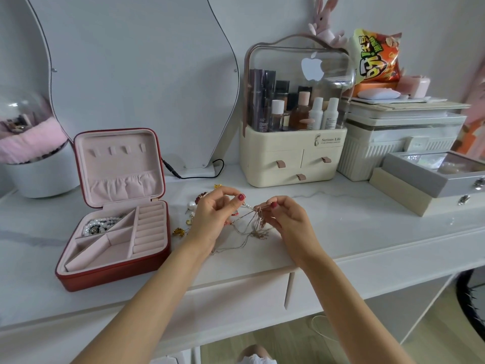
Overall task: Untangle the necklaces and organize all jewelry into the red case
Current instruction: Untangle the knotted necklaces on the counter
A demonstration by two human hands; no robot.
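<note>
Desk [341, 232] carries all. One red case [112, 232], lid up, lies left of my hands, nearer left arm; pearl piece in its back-left compartment, rest bare. One necklace tangle [252, 224], strand count unclear, between hands, top stretched left-right, loops drooping onto desk. Left hand [212, 219], right hand [286, 222]: both pinch chain. Loose pieces [190, 208] beside case: count unclear.

"Serious Life" on cream cosmetics organizer [294, 151]; apple logo on its clear lid [311, 66].
</note>
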